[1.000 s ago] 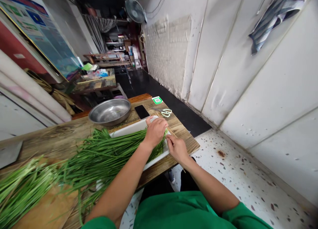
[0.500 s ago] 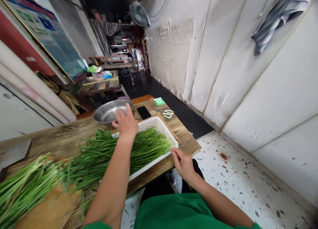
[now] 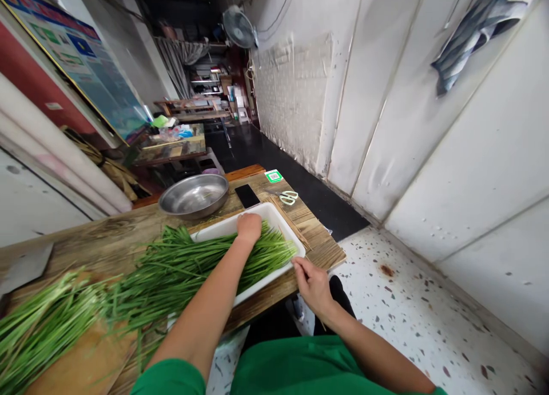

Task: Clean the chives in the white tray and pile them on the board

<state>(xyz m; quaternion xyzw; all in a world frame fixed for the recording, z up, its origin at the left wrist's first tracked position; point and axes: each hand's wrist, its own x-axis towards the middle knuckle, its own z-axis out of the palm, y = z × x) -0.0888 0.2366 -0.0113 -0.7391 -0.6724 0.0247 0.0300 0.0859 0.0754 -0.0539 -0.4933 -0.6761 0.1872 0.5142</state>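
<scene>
Long garlic chives (image 3: 193,269) lie in a white plastic tray (image 3: 302,243), their leafy ends spilling over its left side. My left hand (image 3: 249,228) is down on the chives near the tray's far rim, fingers curled round some of them and partly hidden. Just off the tray's near right corner, my right hand (image 3: 313,286) has its thumb and fingers pinched together. Whatever it pinches is too small to make out; a thin pale strand shows below that hand.
A metal bowl (image 3: 195,196) stands behind the tray, near a black phone (image 3: 247,196) and scissors (image 3: 288,197). More chives (image 3: 51,320) rest on a brown board (image 3: 86,360) at left, beside a cleaver blade (image 3: 28,266). The wooden table (image 3: 330,252) ends at right.
My left hand has moved from beside the metal bowl, fingers spread, right and down onto the chives, and its fingers have curled. My right hand has stayed by the tray corner.
</scene>
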